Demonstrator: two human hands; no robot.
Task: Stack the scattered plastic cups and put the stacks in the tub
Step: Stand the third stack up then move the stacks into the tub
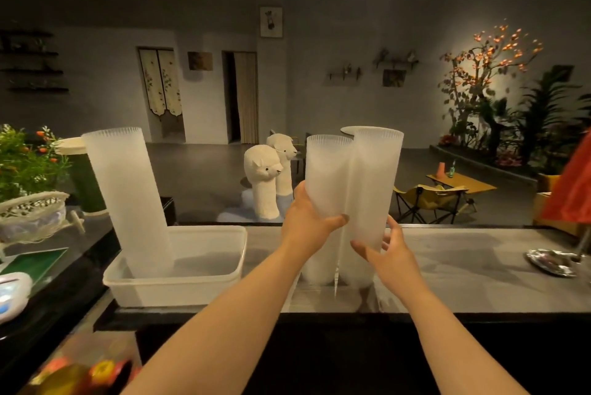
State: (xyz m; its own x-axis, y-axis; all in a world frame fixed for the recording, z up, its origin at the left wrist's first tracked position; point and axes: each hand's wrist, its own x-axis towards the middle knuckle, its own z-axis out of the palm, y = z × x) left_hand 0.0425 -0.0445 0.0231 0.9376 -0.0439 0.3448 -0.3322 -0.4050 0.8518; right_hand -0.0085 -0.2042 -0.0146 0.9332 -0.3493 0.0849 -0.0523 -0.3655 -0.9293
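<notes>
Two tall stacks of frosted plastic cups stand upright side by side on the grey counter. My left hand (307, 218) grips the left stack (326, 177) around its middle, thumb across the front. My right hand (388, 250) has its fingers spread against the lower part of the right stack (374, 183), thumb in front, without closing round it. A third tall stack (128, 196) leans to the left inside the translucent white tub (172, 286), which sits on the counter left of my hands.
A potted plant (25, 161) and a white woven basket (32, 206) stand far left, with a green cylinder (86, 183) behind the tub. A metal dish (551, 262) lies at the counter's right end. Two plush alpacas (268, 177) stand beyond the counter.
</notes>
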